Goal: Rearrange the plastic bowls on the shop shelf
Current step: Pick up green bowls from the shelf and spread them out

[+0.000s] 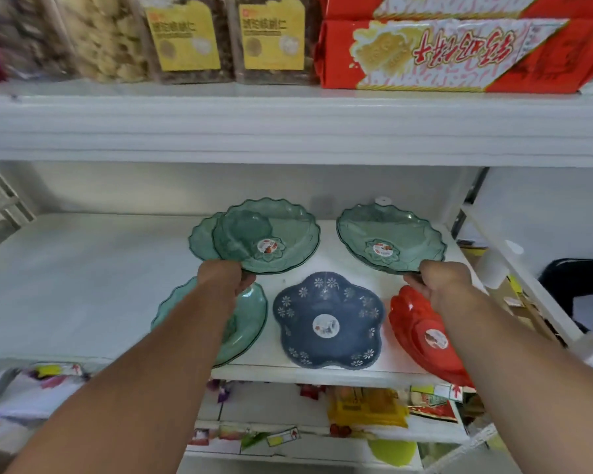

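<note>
My left hand (224, 277) grips the near rim of a clear green scalloped bowl (271, 230), tilted up over the white shelf (83, 285). Behind it lies another green bowl (199, 237), mostly hidden. My right hand (442, 282) grips the near rim of a second tilted green bowl (387, 234) at the back right. Along the shelf's front edge sit a green bowl (250, 319) under my left forearm, a blue flower-shaped bowl (327, 321) in the middle and a red bowl (421, 333) at the right, partly covered by my right arm.
The upper shelf (288, 128) overhangs close above, loaded with snack jars (185, 39) and red biscuit packs (459, 53). A small white cap (383, 201) lies at the back right. Packaged goods (367, 408) fill the shelf below. A shelf upright (466, 206) bounds the right side.
</note>
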Demonstrator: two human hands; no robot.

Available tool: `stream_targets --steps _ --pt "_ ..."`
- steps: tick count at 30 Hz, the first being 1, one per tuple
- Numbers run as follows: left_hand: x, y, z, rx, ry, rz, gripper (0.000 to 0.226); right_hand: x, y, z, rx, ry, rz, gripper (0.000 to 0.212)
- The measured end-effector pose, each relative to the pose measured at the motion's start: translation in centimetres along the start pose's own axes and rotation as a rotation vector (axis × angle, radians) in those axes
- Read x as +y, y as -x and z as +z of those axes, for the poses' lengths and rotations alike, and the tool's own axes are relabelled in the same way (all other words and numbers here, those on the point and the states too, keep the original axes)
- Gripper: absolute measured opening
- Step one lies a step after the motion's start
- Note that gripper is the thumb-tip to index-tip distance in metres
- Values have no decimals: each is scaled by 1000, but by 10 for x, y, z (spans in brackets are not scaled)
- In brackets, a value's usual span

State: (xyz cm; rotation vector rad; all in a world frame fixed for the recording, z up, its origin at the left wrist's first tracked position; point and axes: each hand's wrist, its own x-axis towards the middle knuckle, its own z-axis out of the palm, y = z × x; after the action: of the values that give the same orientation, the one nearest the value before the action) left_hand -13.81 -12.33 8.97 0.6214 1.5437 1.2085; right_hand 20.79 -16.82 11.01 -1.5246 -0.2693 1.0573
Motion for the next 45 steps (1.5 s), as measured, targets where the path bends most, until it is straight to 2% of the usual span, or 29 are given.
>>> stream_targets --steps 5,9,16,23,32,37,40,45 --pt "0 21 -52 55 18 -39 20 18 41 15 -26 39 17 33" --pt "-2 43 -91 119 68 -48 11 32 65 27 -72 51 8 24" --pt "-2 82 -136 279 186 -1 18 40 76 50 -194 118 -25 33" --pt "-7 110 -167 411 210 35 16 51 97 71 -285 148 -4 25" --pt "-12 104 -213 461 232 9 24 72 125 107 -351 198 5 20" --pt "-1 86 -253 459 194 -4 19 89 142 140 -332 217 4 2" --pt "11 74 -279 447 204 10 18 100 157 162 -319 234 -9 10" --pt "29 48 -323 405 201 -35 14 117 183 203 -274 206 -26 10"
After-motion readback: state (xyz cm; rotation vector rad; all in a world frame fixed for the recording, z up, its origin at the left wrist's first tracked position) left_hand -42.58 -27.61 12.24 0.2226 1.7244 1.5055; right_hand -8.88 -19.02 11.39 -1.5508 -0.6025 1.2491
